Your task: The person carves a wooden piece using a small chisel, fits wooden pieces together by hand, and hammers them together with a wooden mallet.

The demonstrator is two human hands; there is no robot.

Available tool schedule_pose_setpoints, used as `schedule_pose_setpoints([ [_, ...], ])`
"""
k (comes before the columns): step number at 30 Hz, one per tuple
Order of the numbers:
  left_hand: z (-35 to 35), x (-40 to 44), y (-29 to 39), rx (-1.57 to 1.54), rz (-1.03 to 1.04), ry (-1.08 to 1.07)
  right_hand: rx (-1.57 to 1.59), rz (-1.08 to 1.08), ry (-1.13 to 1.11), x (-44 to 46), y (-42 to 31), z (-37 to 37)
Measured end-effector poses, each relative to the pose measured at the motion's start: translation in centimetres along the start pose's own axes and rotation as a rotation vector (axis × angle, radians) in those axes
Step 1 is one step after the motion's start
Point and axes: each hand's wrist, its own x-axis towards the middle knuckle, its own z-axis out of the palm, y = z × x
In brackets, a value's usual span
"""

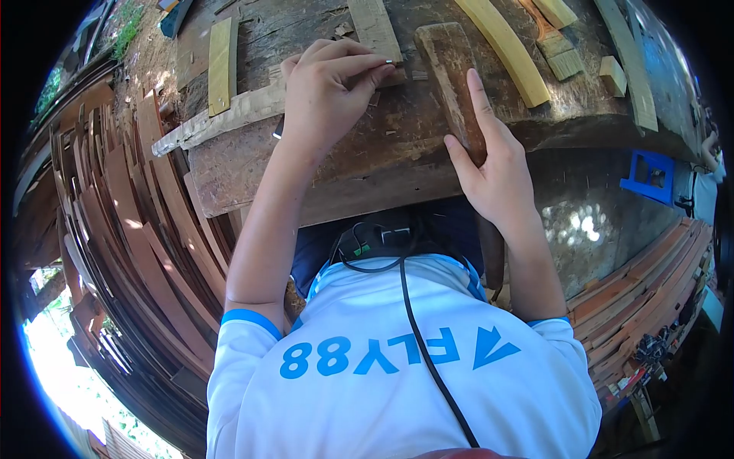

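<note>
My left hand (pixel 329 88) is closed in a pinch above the workbench (pixel 367 145). A small thin thing with a bright tip (pixel 389 61) pokes out between its thumb and fingertips; its kind cannot be made out. My right hand (pixel 495 172) holds the near end of a worn, thick wooden block (pixel 443 57). The thumb lies on the block's left side and the index finger stretches along its right; the other fingers are hidden. Just beyond my left hand lies a flat wooden board (pixel 373 27). Under its wrist runs a rough pale strip of wood (pixel 252 107).
On the bench's right lie a curved yellowish wood piece (pixel 508 53), a paintbrush (pixel 556 50), a small wood cube (pixel 612 76) and a long strip (pixel 631 69). A yellowish slat (pixel 222 65) is at left. Stacked planks (pixel 138 206) stand left; a blue stool (pixel 648 177) is right.
</note>
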Motion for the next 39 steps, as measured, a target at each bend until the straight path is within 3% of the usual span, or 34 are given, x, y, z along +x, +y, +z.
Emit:
schedule_pose_setpoints([
  [5, 0.8, -0.9, -0.3, 0.074, 0.093, 0.093, 0.152, -0.084, 0.025, 0.2, -3.2, -1.0],
  [9, 1.1, -1.0, -0.3, 0.100, 0.095, 0.131, 0.127, -0.045, -0.088, 0.0, -4.6, -0.7],
  [13, 1.0, -1.3, 0.0, 0.108, 0.065, 0.136, 0.174, -0.087, -0.028, 0.2, -5.3, -0.7],
  [17, 1.3, -1.4, 0.0, 0.129, 0.050, 0.150, 0.080, -0.038, -0.100, -0.1, -5.6, -0.2],
  [21, 1.3, -1.6, 0.2, 0.135, 0.042, 0.155, 0.025, -0.136, -0.038, -0.3, -5.7, -0.6],
  [24, 1.1, -1.6, 0.3, 0.143, 0.034, 0.152, 0.026, -0.111, -0.046, -0.9, -5.8, 0.0],
  [26, 1.4, -1.6, 0.1, 0.163, 0.056, 0.153, -0.018, 0.062, -0.219, -0.9, -5.7, -0.1],
  [29, 1.0, -1.5, 0.7, 0.096, 0.020, 0.158, 0.058, -0.042, -0.081, -0.9, -5.7, -1.3],
  [32, 1.1, -1.5, 0.6, 0.111, 0.035, 0.163, 0.122, -0.024, -0.071, -1.7, -5.7, -1.0],
  [34, 1.3, -2.0, 0.3, 0.148, 0.036, 0.143, 0.092, 0.036, -0.221, -0.5, -5.5, -0.9],
  [36, 1.2, -1.2, 0.0, 0.156, 0.035, 0.146, 0.094, -0.002, -0.191, -0.1, -5.0, -1.4],
  [39, 1.1, -1.5, 0.6, 0.105, -0.012, 0.116, 0.139, 0.128, -0.144, 0.1, -4.9, -2.0],
])
